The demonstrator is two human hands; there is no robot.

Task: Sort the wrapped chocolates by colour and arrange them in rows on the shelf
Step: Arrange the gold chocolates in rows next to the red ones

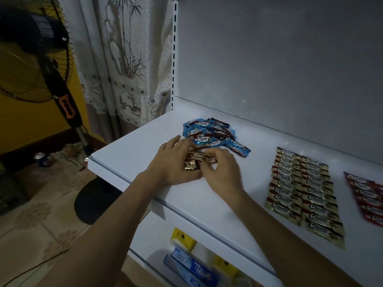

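Several gold-wrapped chocolates (193, 163) lay bunched between both hands, just in front of the blue heap (211, 134). The left hand (172, 164) cupped the bunch with thumb and fingers round it, and the right hand (221, 169) pinched one wrapper in curled fingertips. Right of the blue heap, well apart from it, two gold rows (302, 193) lay flat side by side. Beyond them was one red row (366, 195), cut by the frame edge. White shelf (128, 156) surface showed left of the heap out to the corner, behind it to the back panel, and between it and the gold rows. Left of the heap, off the shelf, stood a fan (41, 59) and a patterned curtain (124, 59). Below it, boxes (186, 264) sat on a lower level. The blue pieces overlapped too much to count.
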